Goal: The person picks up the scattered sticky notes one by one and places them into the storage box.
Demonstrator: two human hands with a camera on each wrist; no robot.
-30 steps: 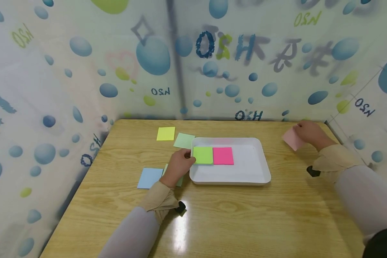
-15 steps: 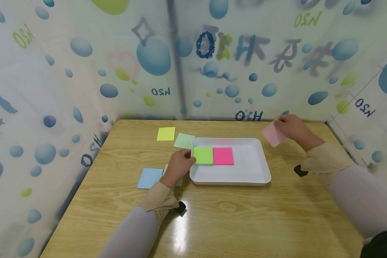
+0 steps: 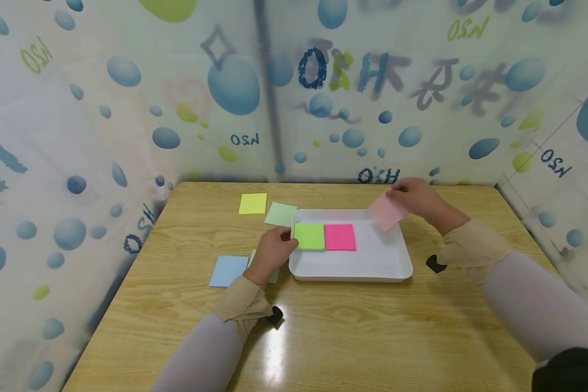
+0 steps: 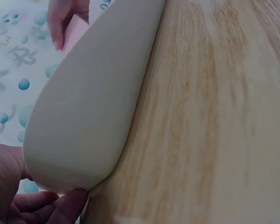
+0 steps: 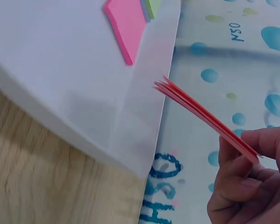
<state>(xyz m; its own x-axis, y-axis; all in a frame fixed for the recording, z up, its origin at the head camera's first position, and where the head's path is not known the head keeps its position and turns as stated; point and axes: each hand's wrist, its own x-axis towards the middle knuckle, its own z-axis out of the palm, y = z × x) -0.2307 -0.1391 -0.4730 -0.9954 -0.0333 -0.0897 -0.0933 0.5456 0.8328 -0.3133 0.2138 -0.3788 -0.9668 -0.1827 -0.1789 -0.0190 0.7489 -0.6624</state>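
My left hand grips the left end of a white tray, thumb over the rim and fingers against the outer wall, as the left wrist view shows. In the tray a lime green sticky note pad and a hot pink sticky note pad lie side by side. My right hand pinches a light pink sticky note pad by one corner, above the tray's far right corner. Seen edge-on in the right wrist view, this pad has its sheets fanned slightly apart.
Left of the tray on the wooden table lie a yellow sticky note pad, a pale green one and a blue one. Another green pad is partly hidden by my left hand. A patterned curtain borders the table's far edge.
My right hand has carried the light pink sticky note pad leftward from the table's far right to over the tray's right corner. The left hand and tray have stayed put.
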